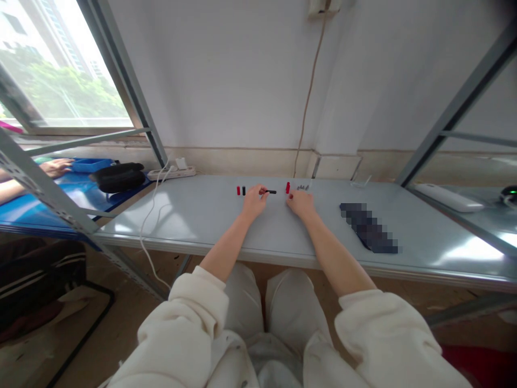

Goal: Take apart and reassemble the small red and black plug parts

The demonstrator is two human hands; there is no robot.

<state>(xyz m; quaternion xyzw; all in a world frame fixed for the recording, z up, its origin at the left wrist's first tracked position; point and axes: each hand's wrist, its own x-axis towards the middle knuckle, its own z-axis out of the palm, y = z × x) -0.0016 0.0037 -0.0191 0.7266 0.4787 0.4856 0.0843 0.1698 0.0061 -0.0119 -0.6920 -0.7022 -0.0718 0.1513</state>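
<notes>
Left of the red cylinder (287, 187), my left hand (253, 200) is pinching a black rod (272, 192), seemingly leaving its tip free; my right hand's (302, 202) grip I can't tell.

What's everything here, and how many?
Wall: one, white, back
Window: one, clear, left
Frame posts: several, grey, both sides
Table: one, grey, middle
Blue table: one, blue, left
Power strip: one, white, back left
Case: one, black, left
Tray: one, blue, beside case
Tubes: at least two red, one black, table's back
Stick: one, dark, table's middle
Bits: several, grey, table's back
Blurry thing: one, dark, table's right
Box: one, white, far right
Other person's hand: at least one, far left
Sleeves: two, cream, bottom
Left hand: one, bare, holding stick
Right hand: one, bare, near tube
</notes>
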